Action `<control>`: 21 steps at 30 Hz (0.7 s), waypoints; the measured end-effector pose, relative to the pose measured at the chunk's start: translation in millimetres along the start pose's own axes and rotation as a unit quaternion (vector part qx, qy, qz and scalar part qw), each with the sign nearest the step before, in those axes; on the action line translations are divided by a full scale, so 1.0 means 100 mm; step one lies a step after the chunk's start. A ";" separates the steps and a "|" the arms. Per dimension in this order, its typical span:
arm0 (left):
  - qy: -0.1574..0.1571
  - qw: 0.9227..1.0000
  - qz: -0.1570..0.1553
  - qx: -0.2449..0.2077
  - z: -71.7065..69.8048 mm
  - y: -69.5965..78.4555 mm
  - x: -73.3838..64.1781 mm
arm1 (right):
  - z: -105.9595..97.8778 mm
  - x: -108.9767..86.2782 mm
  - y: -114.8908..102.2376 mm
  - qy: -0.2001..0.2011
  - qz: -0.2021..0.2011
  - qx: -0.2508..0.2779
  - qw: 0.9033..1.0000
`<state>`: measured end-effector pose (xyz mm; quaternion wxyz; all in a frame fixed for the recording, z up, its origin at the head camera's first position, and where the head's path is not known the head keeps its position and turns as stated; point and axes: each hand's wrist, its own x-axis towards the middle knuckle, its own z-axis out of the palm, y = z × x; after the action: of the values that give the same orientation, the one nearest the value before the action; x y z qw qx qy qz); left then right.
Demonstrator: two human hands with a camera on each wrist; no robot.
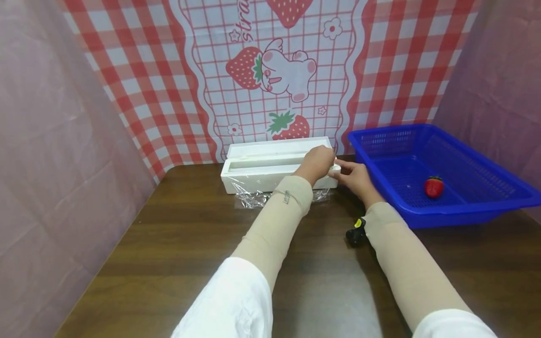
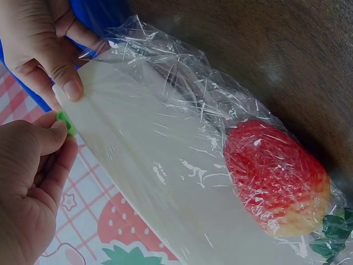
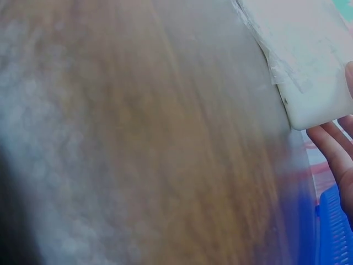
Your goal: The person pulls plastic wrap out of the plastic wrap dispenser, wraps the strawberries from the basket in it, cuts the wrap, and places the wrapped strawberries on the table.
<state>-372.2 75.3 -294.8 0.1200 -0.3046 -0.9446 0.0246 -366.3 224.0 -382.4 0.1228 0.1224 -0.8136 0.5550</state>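
Observation:
A long white cling film dispenser box (image 1: 230, 183) stands at the back of the table with its lid raised. Clear film (image 1: 249, 199) hangs from its front onto the table. At the right end, my left hand (image 1: 317, 162) pinches a small green slide cutter (image 2: 66, 122) at the box's edge. My right hand (image 1: 357, 178) grips that same end, thumb on the white face in the left wrist view. A red-and-yellow fruit (image 2: 276, 179) with green leaves shows through the film in the left wrist view; the left arm mostly hides it in the head view.
A blue plastic basket (image 1: 456, 213) stands at the right, close to my right hand, with a red strawberry (image 1: 434, 187) inside. The wooden table (image 1: 177, 263) extends in front. A checked strawberry-print cloth (image 1: 148, 70) hangs behind the box.

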 end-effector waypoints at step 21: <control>0.000 1.000 0.006 0.003 -0.02 -0.21 -0.16 | 0.01 0.01 -0.01 0.001 0.008 -0.025 1.000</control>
<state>-371.1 48.6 -293.7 0.1209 -0.3100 -0.9426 0.0284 -367.2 222.3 -382.1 0.1223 0.1120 -0.8278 0.5359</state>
